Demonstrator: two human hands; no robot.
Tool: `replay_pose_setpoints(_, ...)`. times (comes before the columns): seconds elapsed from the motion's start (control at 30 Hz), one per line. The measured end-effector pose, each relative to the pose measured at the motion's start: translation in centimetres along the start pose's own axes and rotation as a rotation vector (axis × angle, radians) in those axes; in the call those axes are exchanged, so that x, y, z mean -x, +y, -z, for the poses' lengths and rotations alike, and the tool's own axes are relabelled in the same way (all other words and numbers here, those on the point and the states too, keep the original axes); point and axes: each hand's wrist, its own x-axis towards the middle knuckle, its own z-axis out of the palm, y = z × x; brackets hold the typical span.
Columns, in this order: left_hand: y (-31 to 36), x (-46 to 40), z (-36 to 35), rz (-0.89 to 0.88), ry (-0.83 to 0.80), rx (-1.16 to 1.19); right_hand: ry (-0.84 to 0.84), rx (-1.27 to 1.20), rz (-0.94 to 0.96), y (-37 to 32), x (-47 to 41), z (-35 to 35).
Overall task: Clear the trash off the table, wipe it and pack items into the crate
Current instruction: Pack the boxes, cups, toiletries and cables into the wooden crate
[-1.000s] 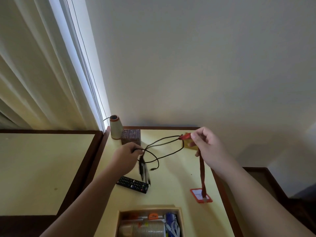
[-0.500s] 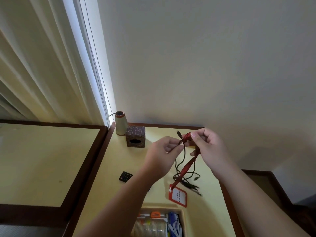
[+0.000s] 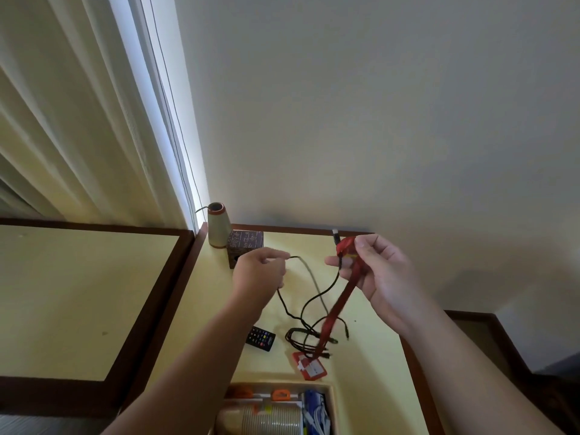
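1. Pale wall and curtain back a yellow tabletop (image 3: 219, 309) set in the corner.
2. Half a second ago the two hands met at one spot; now the left hand (image 3: 260, 273) has drawn away to the left, pinching the black cable (image 3: 317, 301) between curled fingers.
3. The right hand (image 3: 375, 274) grips the red lanyard (image 3: 342, 304) and the cable's plug end at its fingertips.
4. Between them the cable sags in loops down to the tabletop, and the lanyard's red badge holder (image 3: 310, 365) rests just beyond the crate (image 3: 333, 403), beside the remote (image 3: 260, 338).
5. Judged from this, cable and lanyard are being pulled apart; neither is packed yet, and the crate already holds several items.
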Motion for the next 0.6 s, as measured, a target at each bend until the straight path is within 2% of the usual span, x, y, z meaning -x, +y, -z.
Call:
replay_pose_setpoints(0.13, -2.0, -2.0, 1.7, 0.096, 0.013, -0.045, -0.008, -0.014, -0.005, -0.9, 0.2, 0.0)
replay_pose_setpoints(0.2, -2.7, -2.2, 2.2, 0.089, -0.063, -0.259, -0.012, -0.010, -0.019, -1.1, 0.3, -0.2)
replay_pose_setpoints(0.27, -2.7, -1.2, 2.1, 0.002, -0.096, -0.582, -0.009, -0.002, -0.033, -0.9, 0.4, -0.5)
replay_pose_setpoints(0.33, -1.6, 1.0, 1.1, -0.187, -0.107, -0.698, 0.002, 0.001, -0.037, -0.6, 0.3, -1.1)
replay_pose_setpoints(0.4, 0.5, 3.6, -0.3, -0.328, -0.262, -0.597, 0.015, 0.004, -0.024, -0.2, 0.3, -1.6)
replay_pose_setpoints(0.5, 2.3, 6.2, -1.5, -0.215, -0.537, -0.222, 0.024, 0.063, 0.006, 0.0, 0.1, -2.3)
replay_pose_setpoints(0.6, 2.0, 6.7, -1.7, -0.186, -0.567, -0.144, 0.028, 0.192, 0.055, -0.2, 0.0, -2.4)
